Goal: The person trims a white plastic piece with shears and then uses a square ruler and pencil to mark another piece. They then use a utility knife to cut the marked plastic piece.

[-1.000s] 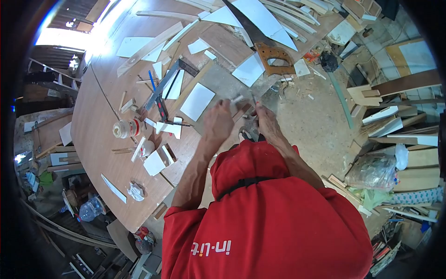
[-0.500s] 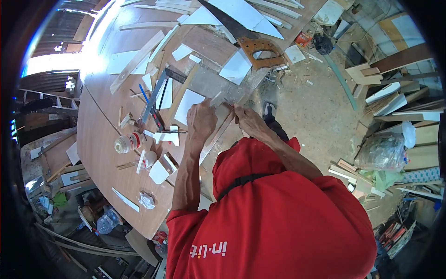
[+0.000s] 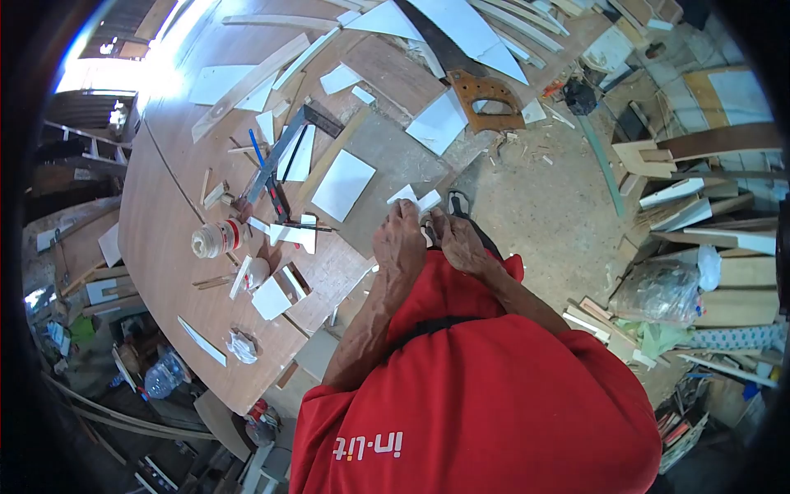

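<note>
Close in front of my body, by the table's near edge, both hands are together with their fingers bent and closed. My left hand [image 3: 401,240] grips a small white piece of board [image 3: 402,195], which sticks out past the fingertips. Right beside it, my right hand [image 3: 461,243] pinches another small white piece [image 3: 429,200], angled toward the first. My palms and the lower parts of both pieces are hidden. Nearest on the table lies a white rectangular panel [image 3: 344,185], left of the hands, on a grey board [image 3: 387,177].
A handsaw [image 3: 485,100] lies at the table's far right. A metal square [image 3: 317,120], a blue pen [image 3: 255,148], a jar [image 3: 217,239] and several white offcuts lie on the wooden table [image 3: 164,280]. Wood scraps are stacked along the right wall.
Both hands have drawn back from the grey board toward my body and come closer together. Two small white pieces now show at the fingertips. The view has shifted slightly.
</note>
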Motion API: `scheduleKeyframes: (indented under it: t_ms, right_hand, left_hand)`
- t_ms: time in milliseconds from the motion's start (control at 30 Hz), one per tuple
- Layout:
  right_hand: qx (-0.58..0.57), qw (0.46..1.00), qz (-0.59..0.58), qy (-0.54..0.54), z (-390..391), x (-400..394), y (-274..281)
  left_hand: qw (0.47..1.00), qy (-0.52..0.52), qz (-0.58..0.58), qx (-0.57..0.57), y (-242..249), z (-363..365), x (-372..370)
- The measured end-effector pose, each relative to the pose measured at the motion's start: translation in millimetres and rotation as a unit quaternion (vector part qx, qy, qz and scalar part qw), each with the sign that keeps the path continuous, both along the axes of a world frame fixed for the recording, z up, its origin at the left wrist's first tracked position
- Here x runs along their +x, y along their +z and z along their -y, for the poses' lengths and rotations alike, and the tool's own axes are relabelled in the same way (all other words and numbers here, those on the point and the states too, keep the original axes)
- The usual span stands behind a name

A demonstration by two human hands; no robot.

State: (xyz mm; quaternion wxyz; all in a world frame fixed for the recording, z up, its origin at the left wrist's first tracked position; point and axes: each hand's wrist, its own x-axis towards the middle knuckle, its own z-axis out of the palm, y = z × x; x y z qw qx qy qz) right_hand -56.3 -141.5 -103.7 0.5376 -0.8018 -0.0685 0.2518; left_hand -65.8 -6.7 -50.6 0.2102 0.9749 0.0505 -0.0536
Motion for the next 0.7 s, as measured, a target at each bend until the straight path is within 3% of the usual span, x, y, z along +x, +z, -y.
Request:
scheduleKeyframes:
  t_ms: [67,133,167,233,367,533,567,633,700]
  right_hand:
    - [-0.03,0.999,-0.009,0.029,0.7,2.9,-19.1]
    - [0.033,0.991,0.122,0.055,-0.5,3.4,-29.7]
    - [0.031,0.991,0.117,0.061,1.0,1.8,-33.5]
    - [0.13,0.991,-0.043,0.0,-0.3,3.8,-17.3]
    - [0.12,0.988,-0.094,0.016,9.2,6.1,-10.8]
    - [0.011,0.977,0.18,0.115,9.2,13.0,-33.9]
    - [0.009,0.976,0.179,0.121,11.6,11.8,-37.4]
    - [0.083,0.992,0.064,0.069,9.7,10.2,-30.8]
    - [0.054,0.986,0.125,0.091,10.2,10.5,-45.1]
  left_hand:
    - [0.999,0.01,0.053,0.0,-4.3,1.2,-2.0]
    - [0.998,0.014,0.057,0.002,-8.0,2.9,-3.7]
    - [0.998,0.011,0.067,0.003,-9.5,3.5,-3.1]
    - [0.998,0.02,0.053,-0.001,-9.4,3.0,-2.8]
    - [0.998,0.028,0.061,-0.007,-6.5,6.7,-3.9]
    - [0.998,0.026,0.056,0.005,-4.2,10.4,-3.6]
    - [0.998,0.023,0.061,0.006,-5.5,10.7,-3.1]
    - [0.998,0.024,0.063,0.008,-5.2,9.2,-2.6]
    - [0.998,0.024,0.059,-0.008,-3.7,8.6,-0.9]
